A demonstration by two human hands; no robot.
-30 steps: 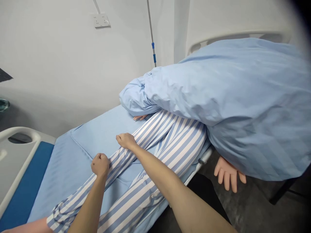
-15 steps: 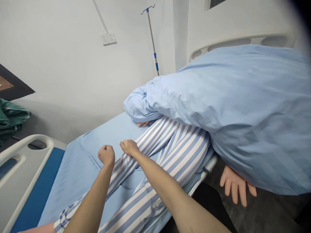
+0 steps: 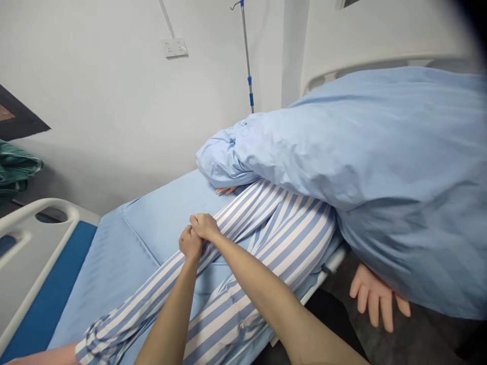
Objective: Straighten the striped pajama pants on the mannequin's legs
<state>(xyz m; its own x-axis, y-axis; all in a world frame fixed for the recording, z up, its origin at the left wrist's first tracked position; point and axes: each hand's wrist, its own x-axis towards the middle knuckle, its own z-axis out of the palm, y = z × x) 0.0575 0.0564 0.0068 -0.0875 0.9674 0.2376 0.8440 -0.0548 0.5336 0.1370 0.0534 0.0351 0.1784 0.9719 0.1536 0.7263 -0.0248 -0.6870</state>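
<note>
A mannequin in blue-and-white striped trousers (image 3: 294, 225) lies on a bed with a light blue sheet (image 3: 160, 195). My left hand (image 3: 190, 242) is closed into a fist over the knee area of the far leg. Right beside it, touching, my right hand (image 3: 204, 226) is also a fist, its knuckles turned away. Nothing shows inside either hand, though the undersides of the fingers are hidden. A light blue cover or gown (image 3: 342, 147) drapes the mannequin's upper body. One mannequin hand (image 3: 376, 294) hangs past the near bed edge; the other (image 3: 227, 190) peeks out by the hip.
At the left stands the bed's footboard (image 3: 41, 238), with green cloth (image 3: 17, 170) behind it. An IV pole (image 3: 247, 56) rises beyond the bed, near a wall socket (image 3: 175, 47). The metal bed rail (image 3: 314, 284) runs along the near side.
My left fist has come right and down, from apart over the sheet to against my right fist at the leg. The right fist stays near the same spot. The view has shifted slightly.
</note>
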